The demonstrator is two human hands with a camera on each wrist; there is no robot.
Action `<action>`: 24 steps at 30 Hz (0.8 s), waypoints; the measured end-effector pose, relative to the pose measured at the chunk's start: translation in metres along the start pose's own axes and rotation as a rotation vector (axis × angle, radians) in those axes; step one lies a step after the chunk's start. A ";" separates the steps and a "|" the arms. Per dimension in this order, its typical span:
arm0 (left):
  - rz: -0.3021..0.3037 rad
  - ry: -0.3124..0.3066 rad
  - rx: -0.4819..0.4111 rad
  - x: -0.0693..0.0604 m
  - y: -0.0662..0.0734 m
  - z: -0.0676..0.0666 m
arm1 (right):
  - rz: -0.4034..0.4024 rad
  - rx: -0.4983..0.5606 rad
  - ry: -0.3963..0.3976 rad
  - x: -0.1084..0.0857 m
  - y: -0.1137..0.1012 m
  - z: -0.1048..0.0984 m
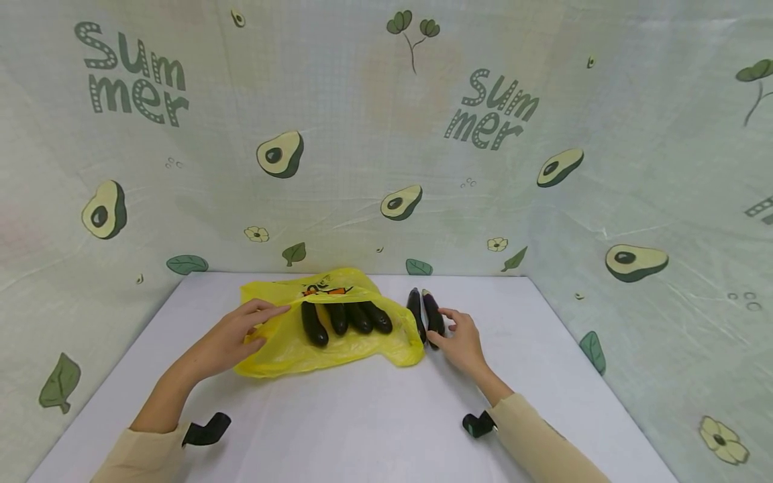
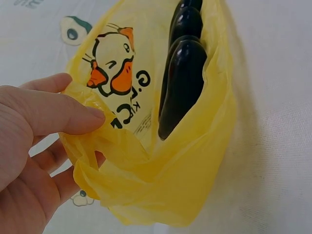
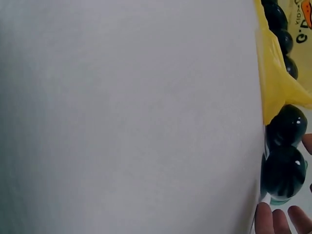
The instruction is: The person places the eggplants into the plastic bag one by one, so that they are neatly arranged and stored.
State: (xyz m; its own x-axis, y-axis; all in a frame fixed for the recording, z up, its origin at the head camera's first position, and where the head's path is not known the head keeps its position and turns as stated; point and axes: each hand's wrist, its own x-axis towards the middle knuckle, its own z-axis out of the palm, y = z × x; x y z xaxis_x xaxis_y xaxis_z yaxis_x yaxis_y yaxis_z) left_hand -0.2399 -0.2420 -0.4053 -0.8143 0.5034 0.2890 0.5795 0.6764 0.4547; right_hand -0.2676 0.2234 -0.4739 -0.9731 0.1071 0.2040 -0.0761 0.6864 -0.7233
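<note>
1. a yellow plastic bag [image 1: 274, 352] lay on the white surface [image 1: 362, 429], its mouth toward the person; four dark eggplants [image 1: 338, 319] showed inside, side by side.
2. the left hand [image 1: 232, 339] pinched the bag's edge between thumb and fingers.
3. two loose eggplants [image 1: 432, 314] lay outside, just right of the bag.
4. the right hand [image 1: 462, 342] had thumb and fingers spread about the outer one.
</note>
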 end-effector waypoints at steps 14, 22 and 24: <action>0.010 0.004 -0.009 0.000 -0.001 0.001 | 0.020 -0.031 -0.012 0.007 0.009 0.003; -0.002 -0.001 -0.004 -0.001 0.000 0.002 | 0.033 -0.022 -0.025 0.011 0.014 0.000; -0.001 0.000 -0.002 -0.002 0.001 0.002 | 0.038 -0.017 -0.032 0.011 0.014 0.000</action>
State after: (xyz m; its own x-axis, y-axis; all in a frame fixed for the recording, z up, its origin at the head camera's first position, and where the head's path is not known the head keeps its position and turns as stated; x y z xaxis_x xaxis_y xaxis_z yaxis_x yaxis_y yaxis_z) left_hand -0.2383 -0.2411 -0.4074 -0.8147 0.5030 0.2885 0.5788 0.6757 0.4566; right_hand -0.2798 0.2345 -0.4816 -0.9817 0.1106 0.1552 -0.0354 0.6942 -0.7189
